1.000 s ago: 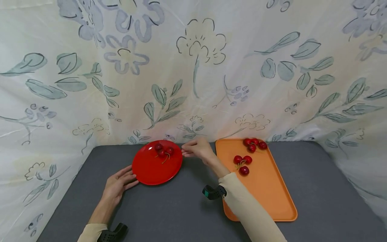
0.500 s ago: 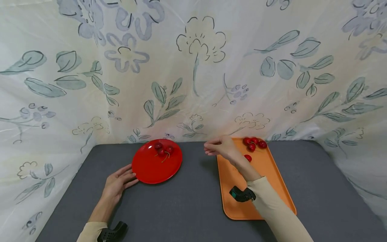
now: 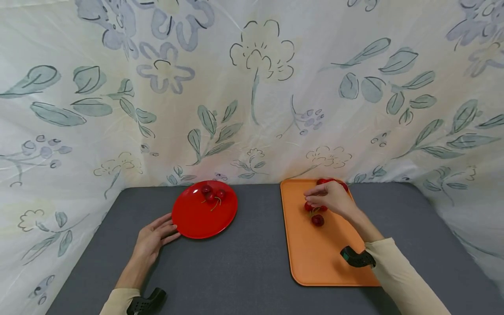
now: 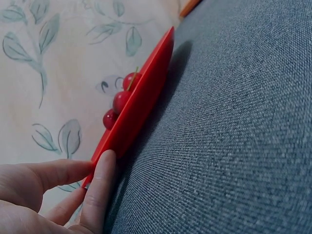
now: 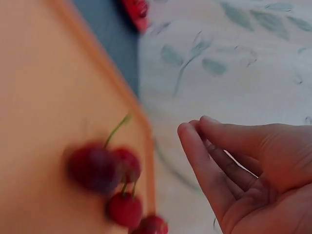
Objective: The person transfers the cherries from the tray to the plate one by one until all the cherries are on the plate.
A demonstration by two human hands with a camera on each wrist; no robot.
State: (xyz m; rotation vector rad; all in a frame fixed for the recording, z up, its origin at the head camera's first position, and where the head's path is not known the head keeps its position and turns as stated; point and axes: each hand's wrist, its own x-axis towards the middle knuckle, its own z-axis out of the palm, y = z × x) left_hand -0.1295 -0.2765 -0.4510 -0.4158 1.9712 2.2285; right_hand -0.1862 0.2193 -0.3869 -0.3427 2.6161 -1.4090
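At the left, my left hand [image 3: 151, 240] holds the near-left rim of a round red plate [image 3: 201, 225]. The left wrist view shows fingertips [image 4: 105, 163] on both sides of that rim. Several cherries [image 3: 212, 196] with stems lie together toward the plate's far side. Over the far half of the orange tray [image 3: 315, 262] hovers my right hand [image 3: 330, 197], with nothing in its grasp. Its fingers are fairly straight, and the tips come close together in the right wrist view. Below it is a group of cherries [image 3: 317, 220], partly hidden by the hand.
More cherries [image 3: 343, 186] lie at the tray's far right corner, partly covered by the right hand. Dark grey cloth [image 3: 244, 262] covers the table between plate and tray. A floral curtain [image 3: 252, 109] hangs right behind the table's far edge.
My right hand has moved right, from beside the plate's right rim to above the cherries on the tray. The left hand, the plate and its cherries have stayed in place.
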